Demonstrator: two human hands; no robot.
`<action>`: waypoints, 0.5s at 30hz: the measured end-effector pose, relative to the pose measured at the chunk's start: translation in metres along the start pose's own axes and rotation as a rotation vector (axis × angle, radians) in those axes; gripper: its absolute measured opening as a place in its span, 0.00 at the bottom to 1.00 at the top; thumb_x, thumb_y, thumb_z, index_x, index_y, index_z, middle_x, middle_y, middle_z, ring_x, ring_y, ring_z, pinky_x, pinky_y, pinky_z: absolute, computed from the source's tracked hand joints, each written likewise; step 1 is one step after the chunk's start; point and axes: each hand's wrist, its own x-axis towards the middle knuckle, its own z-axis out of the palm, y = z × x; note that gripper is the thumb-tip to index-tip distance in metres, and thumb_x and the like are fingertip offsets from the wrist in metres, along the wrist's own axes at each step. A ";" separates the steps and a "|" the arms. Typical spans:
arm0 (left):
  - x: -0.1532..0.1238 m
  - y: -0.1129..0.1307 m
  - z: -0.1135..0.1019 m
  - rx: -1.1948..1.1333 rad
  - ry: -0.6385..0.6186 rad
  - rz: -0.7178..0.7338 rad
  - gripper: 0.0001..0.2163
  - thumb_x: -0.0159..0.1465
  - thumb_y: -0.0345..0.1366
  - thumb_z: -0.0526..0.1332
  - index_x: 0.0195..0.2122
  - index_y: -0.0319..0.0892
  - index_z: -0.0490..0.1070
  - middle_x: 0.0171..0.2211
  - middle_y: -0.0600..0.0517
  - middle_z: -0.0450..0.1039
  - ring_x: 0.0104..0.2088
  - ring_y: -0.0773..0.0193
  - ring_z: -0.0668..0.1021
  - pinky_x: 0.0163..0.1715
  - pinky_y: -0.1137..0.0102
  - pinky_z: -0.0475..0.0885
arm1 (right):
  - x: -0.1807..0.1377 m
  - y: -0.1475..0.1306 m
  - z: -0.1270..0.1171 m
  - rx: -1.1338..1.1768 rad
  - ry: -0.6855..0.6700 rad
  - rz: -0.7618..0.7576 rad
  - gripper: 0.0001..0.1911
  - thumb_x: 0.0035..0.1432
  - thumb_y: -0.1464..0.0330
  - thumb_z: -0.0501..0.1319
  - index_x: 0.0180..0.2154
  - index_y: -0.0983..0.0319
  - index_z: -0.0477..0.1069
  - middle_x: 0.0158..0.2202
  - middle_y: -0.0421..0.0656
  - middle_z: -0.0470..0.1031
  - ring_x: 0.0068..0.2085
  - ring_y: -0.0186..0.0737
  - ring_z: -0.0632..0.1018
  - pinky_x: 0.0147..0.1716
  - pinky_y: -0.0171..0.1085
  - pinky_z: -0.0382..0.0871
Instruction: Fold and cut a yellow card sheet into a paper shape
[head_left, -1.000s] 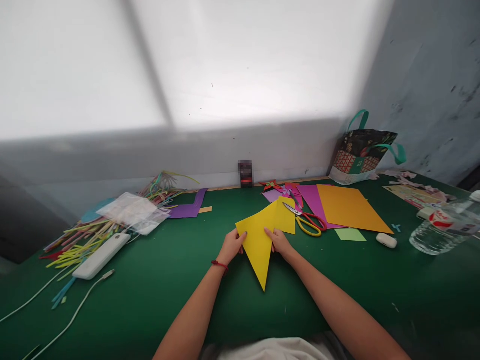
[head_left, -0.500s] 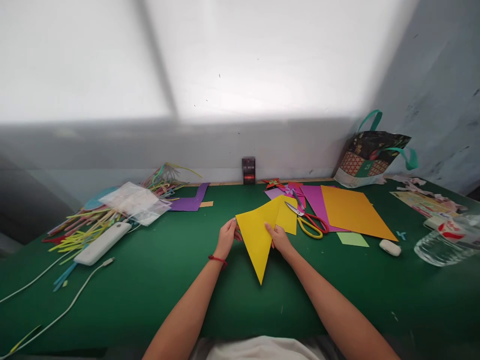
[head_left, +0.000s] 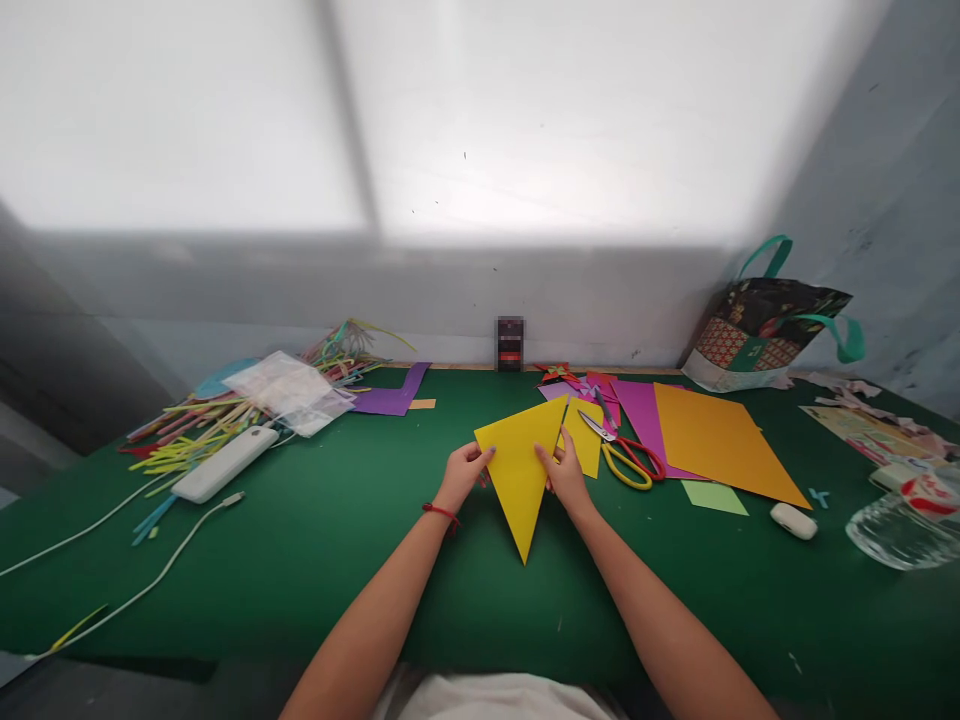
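Observation:
A folded yellow sheet of paper (head_left: pixel 517 460), triangular with one point toward me, is held up over the green table (head_left: pixel 322 550). My left hand (head_left: pixel 463 478) pinches its left edge, thumb on top. At the right edge my right hand (head_left: pixel 564 474) grips it, thumb on the face and fingers behind. Just beyond the right hand lies another yellow piece of paper (head_left: pixel 586 440), partly covered by the held one. Scissors (head_left: pixel 630 464) with red and yellow handles rest beside it, blades slightly apart.
Orange paper (head_left: pixel 724 440) overlaps magenta paper (head_left: pixel 637 415) on the right, near a white case (head_left: pixel 793 521), a plastic bottle (head_left: pixel 907 520) and a bag (head_left: pixel 765 330). Leftward lie a white power strip (head_left: pixel 225 465), a cable (head_left: pixel 176 565), paper strips (head_left: pixel 180 445) and purple paper (head_left: pixel 386 402).
The yellow paper has turned slightly and lies flatter, its upper right corner now plain. My left thumb has moved onto its face. The whole view has shifted a little.

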 end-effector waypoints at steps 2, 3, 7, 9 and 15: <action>0.001 -0.001 -0.003 0.026 -0.004 -0.015 0.17 0.47 0.49 0.65 0.20 0.40 0.64 0.13 0.57 0.63 0.13 0.71 0.65 0.13 0.75 0.60 | 0.000 0.000 0.000 -0.004 0.000 -0.004 0.47 0.48 0.52 0.60 0.62 0.57 0.37 0.49 0.51 0.69 0.14 0.29 0.64 0.11 0.36 0.63; 0.001 -0.001 -0.004 0.034 0.000 -0.012 0.17 0.47 0.49 0.65 0.19 0.41 0.63 0.12 0.58 0.61 0.12 0.72 0.63 0.13 0.75 0.58 | 0.000 0.001 0.000 -0.013 -0.001 -0.008 0.49 0.47 0.52 0.60 0.62 0.56 0.35 0.51 0.51 0.67 0.14 0.30 0.64 0.11 0.36 0.63; 0.003 -0.004 -0.005 0.005 0.077 0.020 0.20 0.47 0.50 0.64 0.16 0.42 0.58 0.11 0.60 0.57 0.12 0.74 0.60 0.13 0.75 0.54 | 0.004 0.009 -0.002 -0.070 -0.016 0.000 0.54 0.45 0.53 0.63 0.63 0.53 0.30 0.58 0.52 0.59 0.16 0.29 0.67 0.13 0.37 0.66; 0.003 -0.005 -0.006 -0.043 0.114 0.015 0.20 0.46 0.51 0.64 0.16 0.42 0.57 0.11 0.60 0.57 0.12 0.74 0.60 0.13 0.76 0.54 | 0.005 0.013 -0.001 -0.099 -0.051 0.037 0.54 0.44 0.54 0.64 0.63 0.54 0.32 0.57 0.53 0.60 0.18 0.32 0.70 0.14 0.37 0.68; -0.001 0.000 -0.005 -0.249 0.082 -0.020 0.18 0.46 0.50 0.65 0.23 0.39 0.65 0.18 0.57 0.65 0.16 0.74 0.64 0.16 0.76 0.58 | -0.001 0.011 0.011 -0.007 -0.250 0.229 0.44 0.49 0.54 0.60 0.63 0.56 0.42 0.55 0.49 0.65 0.37 0.45 0.77 0.25 0.39 0.75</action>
